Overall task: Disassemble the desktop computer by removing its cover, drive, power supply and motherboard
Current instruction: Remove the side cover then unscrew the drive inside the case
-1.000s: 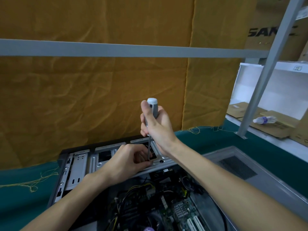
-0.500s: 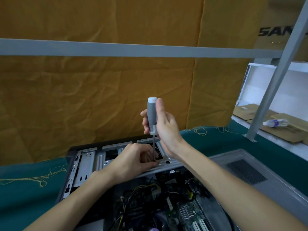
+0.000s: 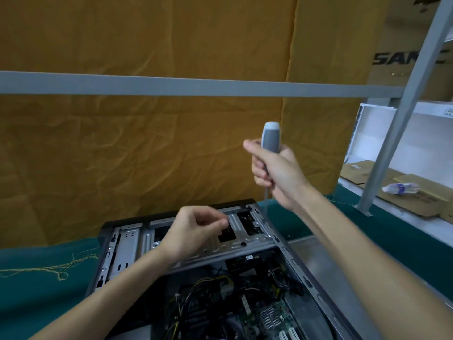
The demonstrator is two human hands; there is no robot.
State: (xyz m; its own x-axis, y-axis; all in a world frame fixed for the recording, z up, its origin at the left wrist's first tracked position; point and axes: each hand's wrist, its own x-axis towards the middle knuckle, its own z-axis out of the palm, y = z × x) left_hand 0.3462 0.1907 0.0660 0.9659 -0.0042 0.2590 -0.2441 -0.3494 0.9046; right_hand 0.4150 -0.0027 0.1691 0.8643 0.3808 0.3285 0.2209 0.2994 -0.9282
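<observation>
Currently, item 1: PC case [image 3: 306, 273], lying on its side on green worktop [image 3: 36, 298], open face up; cover already off, prob. the grey vented panel [image 3: 326, 266] beside it at right. Lying flat this way gives top access to internals.

Item 2: drive cage [image 3: 220, 244], bare metal, at far end of case, w/ slots and screw holes showing. Whether a drive sits in it, can't tell.

Item 3: motherboard [image 3: 267, 317], in place at near end, cables over it. PSU not identifiable.

Item 4: screwdriver [image 3: 270, 141], grey handle, pale cap, held upright, lifted off the cage to the right; shaft blurred. Right hand [image 3: 277, 173] wrapped tight round the handle, prob. to clear the way.

Item 5: left hand [image 3: 193, 231] over cage, fingertips pinched together as if on a loose screw; too small and blurred to confirm.

Writing: cardboard box [image 3: 404, 45] top right, black letters "SAN…", rest hidden behind grey post [image 3: 402, 106]. Small white sticker [image 3: 250, 257] on cage edge, unreadable. Bottle [image 3: 399, 188] on flat cardboard, label not legible.
</observation>
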